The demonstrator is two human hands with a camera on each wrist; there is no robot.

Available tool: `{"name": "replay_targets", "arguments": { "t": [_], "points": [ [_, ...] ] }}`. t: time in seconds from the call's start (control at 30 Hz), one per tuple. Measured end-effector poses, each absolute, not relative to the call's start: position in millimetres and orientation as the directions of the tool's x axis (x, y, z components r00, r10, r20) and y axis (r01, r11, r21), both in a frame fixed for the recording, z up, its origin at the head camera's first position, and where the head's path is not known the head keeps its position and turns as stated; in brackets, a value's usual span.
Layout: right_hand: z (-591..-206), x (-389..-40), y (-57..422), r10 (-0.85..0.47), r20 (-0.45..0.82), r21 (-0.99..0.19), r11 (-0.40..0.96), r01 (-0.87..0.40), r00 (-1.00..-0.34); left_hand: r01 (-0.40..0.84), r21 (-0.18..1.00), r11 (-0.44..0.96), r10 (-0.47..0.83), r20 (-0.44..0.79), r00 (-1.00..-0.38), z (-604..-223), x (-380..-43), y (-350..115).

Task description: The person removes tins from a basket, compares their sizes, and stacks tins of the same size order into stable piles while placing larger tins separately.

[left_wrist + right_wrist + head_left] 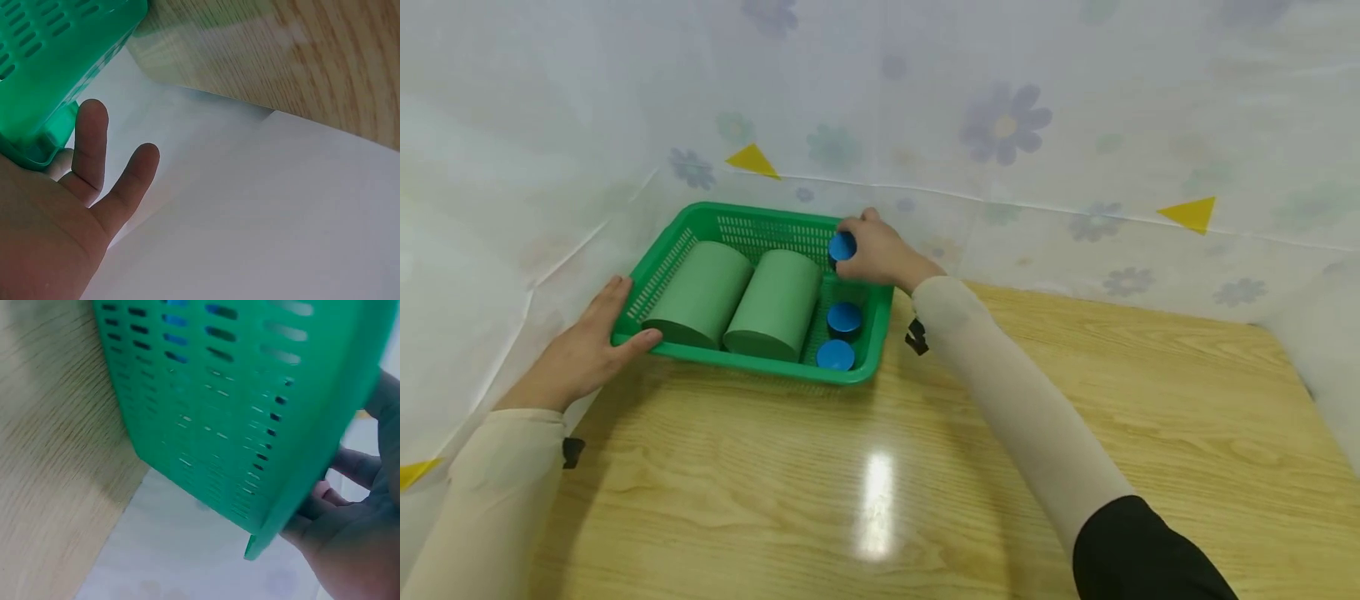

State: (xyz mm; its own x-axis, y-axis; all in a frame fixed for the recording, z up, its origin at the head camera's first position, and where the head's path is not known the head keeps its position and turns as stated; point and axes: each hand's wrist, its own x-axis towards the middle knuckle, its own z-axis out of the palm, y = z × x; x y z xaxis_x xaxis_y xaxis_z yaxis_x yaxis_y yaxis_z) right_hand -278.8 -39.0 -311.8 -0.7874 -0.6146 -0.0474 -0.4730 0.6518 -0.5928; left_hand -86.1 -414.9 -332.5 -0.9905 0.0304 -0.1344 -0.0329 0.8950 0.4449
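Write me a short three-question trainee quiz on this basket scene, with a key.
1. How many blue caps show in the green basket?
2. True or false: the left hand rests flat against the basket's near left corner.
3. What does the right hand hold? A) a green cylinder B) a blue cap C) nothing

Key: 1. Three, counting the held one. 2. True. 3. B, at the basket's far right corner.

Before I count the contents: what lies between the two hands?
In the head view, two green cylinders lie side by side in the green plastic basket, between the left hand and right hand.
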Motion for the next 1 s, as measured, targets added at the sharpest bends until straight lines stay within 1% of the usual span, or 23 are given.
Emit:
{"name": "replay_targets", "arguments": {
  "t": [0.13, 0.3, 0.6, 0.77, 1.0],
  "points": [
    [-305.8, -271.9, -28.2, -0.633, 0.024, -0.671, 0.564, -0.482, -0.774, -0.032, 0.443, 0.896, 0.035, -0.142, -0.989, -331.0, -87.1, -414.1],
    [-296.5, -259.9, -15.0, -0.651, 0.100, -0.731, 0.465, -0.500, -0.752, -0.022, 0.445, 0.895, 0.045, -0.140, -0.989, -330.5, -87.1, -414.5],
    [-287.5, -235.9, 9.3, -0.605, 0.143, -0.853, 0.326, -0.407, -0.783, -0.029, 0.447, 0.894, 0.046, -0.156, -0.987, -332.8, -87.0, -418.1],
    [-287.7, -225.6, 21.2, -0.586, 0.180, -0.890, 0.244, -0.384, -0.790, -0.023, 0.447, 0.894, 0.052, -0.154, -0.987, -334.6, -87.4, -420.5],
    [-285.6, -210.6, 38.8, -0.560, 0.203, -0.906, 0.204, -0.371, -0.803, -0.008, 0.454, 0.891, 0.063, -0.142, -0.988, -333.9, -87.4, -421.2]
  ]
}}
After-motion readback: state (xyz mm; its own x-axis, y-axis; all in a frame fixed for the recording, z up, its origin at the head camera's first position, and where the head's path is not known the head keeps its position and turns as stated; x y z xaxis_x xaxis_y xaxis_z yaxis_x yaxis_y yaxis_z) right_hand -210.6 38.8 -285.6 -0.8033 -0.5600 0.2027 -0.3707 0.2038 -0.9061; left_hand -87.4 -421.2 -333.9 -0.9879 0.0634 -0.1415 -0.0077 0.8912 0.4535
